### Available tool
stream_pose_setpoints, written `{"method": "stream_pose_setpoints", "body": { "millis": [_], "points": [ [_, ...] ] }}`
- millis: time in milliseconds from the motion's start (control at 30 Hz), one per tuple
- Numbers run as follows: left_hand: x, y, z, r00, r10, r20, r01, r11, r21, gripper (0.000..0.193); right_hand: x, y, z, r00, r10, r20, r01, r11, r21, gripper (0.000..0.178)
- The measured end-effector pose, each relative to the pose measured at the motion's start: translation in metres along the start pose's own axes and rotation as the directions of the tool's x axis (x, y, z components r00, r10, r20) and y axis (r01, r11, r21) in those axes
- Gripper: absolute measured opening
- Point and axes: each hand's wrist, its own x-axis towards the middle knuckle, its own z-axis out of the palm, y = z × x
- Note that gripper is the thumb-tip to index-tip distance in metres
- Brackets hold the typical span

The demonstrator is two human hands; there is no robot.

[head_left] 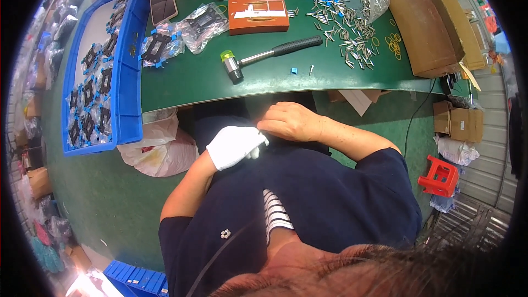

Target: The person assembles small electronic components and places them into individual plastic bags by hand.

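One gloved left hand meets the bare right hand — both curled, whether around anything I cannot tell.

- I'm standing in a workshop.
- A mallet and loose screws are lying on a green bench.
- Black-and-blue parts are sitting in a blue crate.

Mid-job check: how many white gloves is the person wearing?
1. The white glove is on the left hand; the right hand is bare. Both hands are in view, so no other worn glove is hidden.
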Motion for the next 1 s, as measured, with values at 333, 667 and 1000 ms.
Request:
{"method": "stream_pose_setpoints", "body": {
  "millis": [333,667,1000],
  "points": [
    [0.001,-0.004,0.002,1.000,0.001,-0.032,-0.004,0.995,-0.105,0.030,-0.009,-0.012,0.033,0.948,0.182,-0.261,-0.166,0.983,0.085,0.020],
    [0.000,-0.007,0.004,0.997,0.055,-0.053,-0.056,0.998,-0.014,0.030,-0.009,-0.003,-0.039,0.921,0.350,-0.169,-0.370,0.923,-0.103,0.012],
    [0.000,0.000,0.005,0.997,0.068,-0.046,-0.066,0.997,0.040,0.030,0.009,0.039,-0.088,0.800,0.600,0.034,-0.541,0.744,-0.392,0.018]
  ]
}}
